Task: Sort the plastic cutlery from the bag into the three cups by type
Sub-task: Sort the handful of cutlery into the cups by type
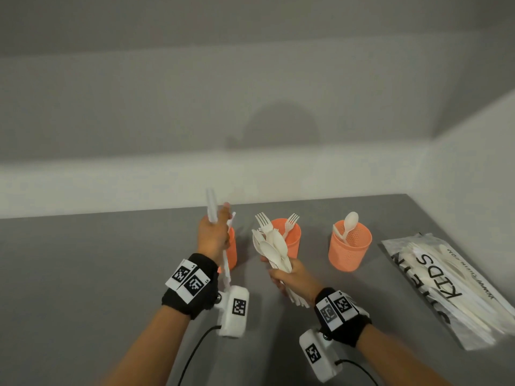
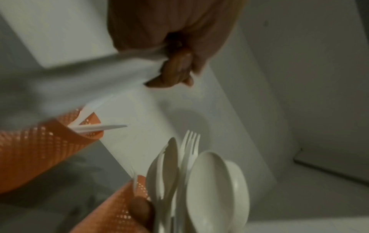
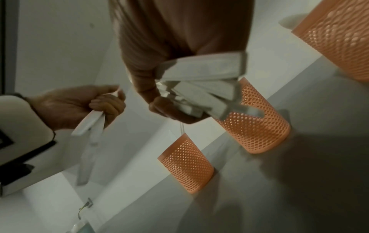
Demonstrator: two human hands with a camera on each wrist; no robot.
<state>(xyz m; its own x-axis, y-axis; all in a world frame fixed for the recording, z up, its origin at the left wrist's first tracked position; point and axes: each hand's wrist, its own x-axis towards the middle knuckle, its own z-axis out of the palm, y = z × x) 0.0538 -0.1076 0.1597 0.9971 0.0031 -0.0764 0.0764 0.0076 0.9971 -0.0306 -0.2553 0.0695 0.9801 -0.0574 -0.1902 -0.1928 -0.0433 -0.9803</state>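
My left hand (image 1: pixel 214 235) grips white plastic knives (image 1: pixel 211 203), one end sticking up and one hanging down, in front of the left orange mesh cup (image 1: pixel 232 252). That cup holds knives (image 2: pixel 95 127). My right hand (image 1: pixel 291 277) grips a bundle of white spoons and forks (image 1: pixel 271 246) by the handles (image 3: pixel 199 82), heads up, just before the middle cup (image 1: pixel 292 240), which holds forks (image 1: pixel 291 220). The right cup (image 1: pixel 348 254) holds spoons (image 1: pixel 350 221). The cutlery bag (image 1: pixel 451 285) lies flat at the right, with more cutlery inside.
The cups stand in a row near the back of the grey table (image 1: pixel 83 274), close to the white wall (image 1: pixel 250 174). A second wall (image 1: pixel 473 162) borders the table on the right behind the bag. Cables trail from both wrist cameras at the front.
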